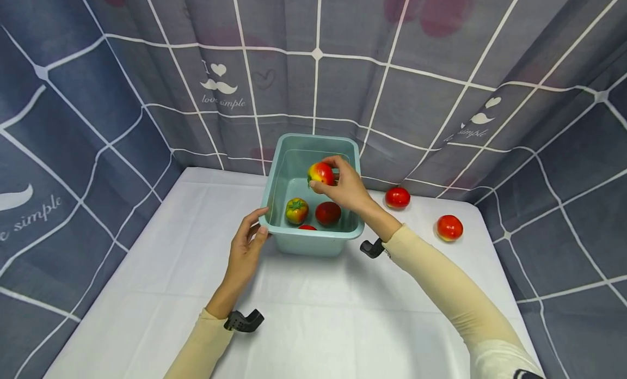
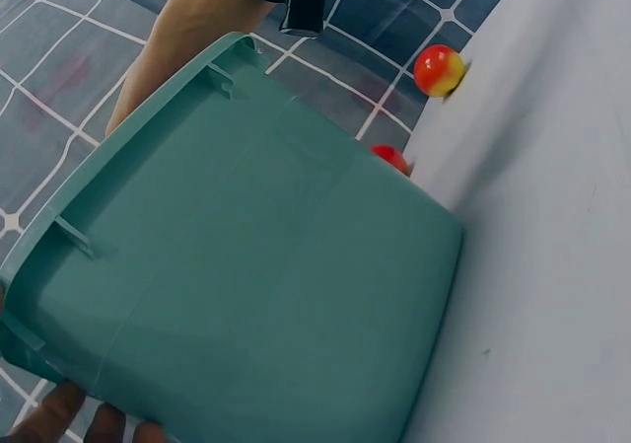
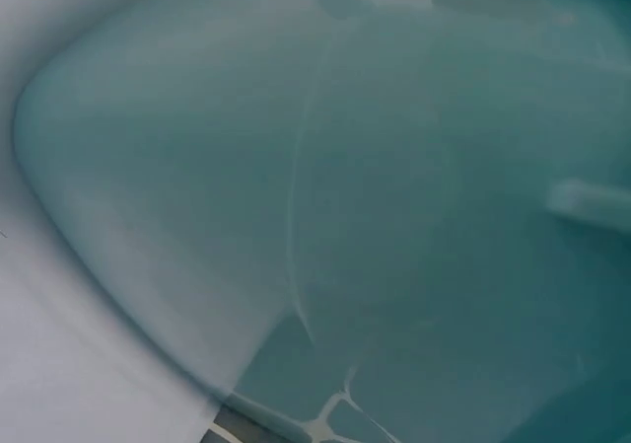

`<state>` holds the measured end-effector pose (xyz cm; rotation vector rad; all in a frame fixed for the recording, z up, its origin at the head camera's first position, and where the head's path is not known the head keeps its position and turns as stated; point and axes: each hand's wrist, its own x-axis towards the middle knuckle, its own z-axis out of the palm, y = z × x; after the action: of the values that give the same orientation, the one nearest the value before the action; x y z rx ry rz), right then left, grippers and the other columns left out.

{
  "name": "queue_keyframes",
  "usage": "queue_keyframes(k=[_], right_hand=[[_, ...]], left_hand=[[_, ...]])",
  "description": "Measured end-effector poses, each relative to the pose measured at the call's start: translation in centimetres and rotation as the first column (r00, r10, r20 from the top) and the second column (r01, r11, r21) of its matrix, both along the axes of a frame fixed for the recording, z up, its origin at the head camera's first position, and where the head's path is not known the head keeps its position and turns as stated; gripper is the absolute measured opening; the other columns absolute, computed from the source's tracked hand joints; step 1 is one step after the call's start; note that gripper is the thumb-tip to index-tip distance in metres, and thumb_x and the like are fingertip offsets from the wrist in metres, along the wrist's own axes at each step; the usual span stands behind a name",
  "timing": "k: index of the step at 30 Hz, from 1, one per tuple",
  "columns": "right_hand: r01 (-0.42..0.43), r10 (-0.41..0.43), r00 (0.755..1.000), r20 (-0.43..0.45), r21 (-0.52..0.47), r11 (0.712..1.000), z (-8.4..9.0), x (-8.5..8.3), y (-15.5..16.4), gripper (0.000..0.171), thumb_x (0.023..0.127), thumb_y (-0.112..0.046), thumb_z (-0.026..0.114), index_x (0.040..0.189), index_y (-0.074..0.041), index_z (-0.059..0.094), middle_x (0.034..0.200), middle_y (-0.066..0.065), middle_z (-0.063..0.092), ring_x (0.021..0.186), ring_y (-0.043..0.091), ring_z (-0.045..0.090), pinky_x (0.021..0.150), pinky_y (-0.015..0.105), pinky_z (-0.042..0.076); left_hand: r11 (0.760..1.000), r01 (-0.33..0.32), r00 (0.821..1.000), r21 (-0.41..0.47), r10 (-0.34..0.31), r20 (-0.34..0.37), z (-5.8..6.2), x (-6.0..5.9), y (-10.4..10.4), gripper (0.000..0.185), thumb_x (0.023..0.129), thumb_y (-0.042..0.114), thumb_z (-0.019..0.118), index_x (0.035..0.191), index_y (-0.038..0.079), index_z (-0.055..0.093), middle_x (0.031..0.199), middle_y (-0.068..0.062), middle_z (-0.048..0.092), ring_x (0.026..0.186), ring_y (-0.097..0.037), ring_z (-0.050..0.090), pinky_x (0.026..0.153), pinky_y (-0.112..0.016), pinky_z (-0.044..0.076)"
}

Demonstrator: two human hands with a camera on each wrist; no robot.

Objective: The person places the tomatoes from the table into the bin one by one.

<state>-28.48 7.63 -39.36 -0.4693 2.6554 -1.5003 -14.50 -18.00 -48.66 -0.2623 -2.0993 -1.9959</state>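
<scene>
Head view shows the right hand point(image 1: 345, 188) over the teal bin point(image 1: 274, 177), just above the middle of the frame, its fingers point(image 1: 338, 162) curled round a red-and-yellow tomato point(image 1: 321, 173) held above the bin's open top. The left hand point(image 1: 247, 248) grips the bin's near left corner, thumb on the rim. Inside the bin lie a green-and-orange tomato point(image 1: 296, 210), a dark red tomato point(image 1: 327, 213) and a sliver of another red one point(image 1: 307, 227) against the near wall.

To do this step well, I judge the held tomato should go down low, toward the bare floor at the back of the bin, before the fingers let go, so it neither drops on the others nor bounces. The left hand's hold on the rim should stay firm so the bin does not slide on the white counter point(image 1: 196, 292).

Two more red tomatoes point(image 1: 397, 197) point(image 1: 449, 227) sit on the counter to the right of the bin, well apart from it. The left wrist view shows the bin's outer wall and fingertips point(image 2: 94, 425) beneath it; the right wrist view shows only teal plastic, blurred.
</scene>
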Motion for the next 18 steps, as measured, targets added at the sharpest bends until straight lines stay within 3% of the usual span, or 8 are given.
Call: queue_keyframes(k=[6,11,18], right_hand=[[0.008,-0.007,1.0,0.03,-0.032,0.999,0.1,0.2,0.3,0.068,0.096,-0.038,0.082,0.152,-0.015,0.051,0.156,0.011,0.055,0.142,0.038,0.063,0.122,0.049,0.052],[0.016,-0.015,1.0,0.018,-0.056,0.998,0.2,0.5,1.2,0.065,0.097,-0.034,0.082,0.151,-0.015,0.052,0.155,0.012,0.057,0.142,0.035,0.063,0.122,0.048,0.051],[0.046,-0.051,0.998,-0.04,-0.127,0.991,0.7,0.6,2.8,0.059,0.097,-0.025,0.082,0.146,-0.009,0.055,0.151,0.014,0.059,0.14,0.033,0.064,0.121,0.046,0.052]], left_hand=[[1.0,0.0,1.0,-0.006,0.0,0.004,0.1,0.0,0.1,0.045,0.113,0.009,0.053,0.158,0.015,0.051,0.159,-0.008,0.05,0.135,-0.011,0.059,0.105,-0.016,0.057],[1.0,-0.003,1.0,-0.015,0.003,0.004,0.0,0.1,0.2,0.046,0.114,0.008,0.053,0.159,0.014,0.05,0.16,-0.012,0.049,0.134,-0.013,0.06,0.104,-0.019,0.058],[1.0,-0.012,1.0,-0.013,0.012,0.014,0.2,0.2,0.3,0.046,0.114,0.009,0.052,0.159,0.017,0.051,0.161,-0.008,0.049,0.141,-0.04,0.055,0.104,-0.017,0.057]])
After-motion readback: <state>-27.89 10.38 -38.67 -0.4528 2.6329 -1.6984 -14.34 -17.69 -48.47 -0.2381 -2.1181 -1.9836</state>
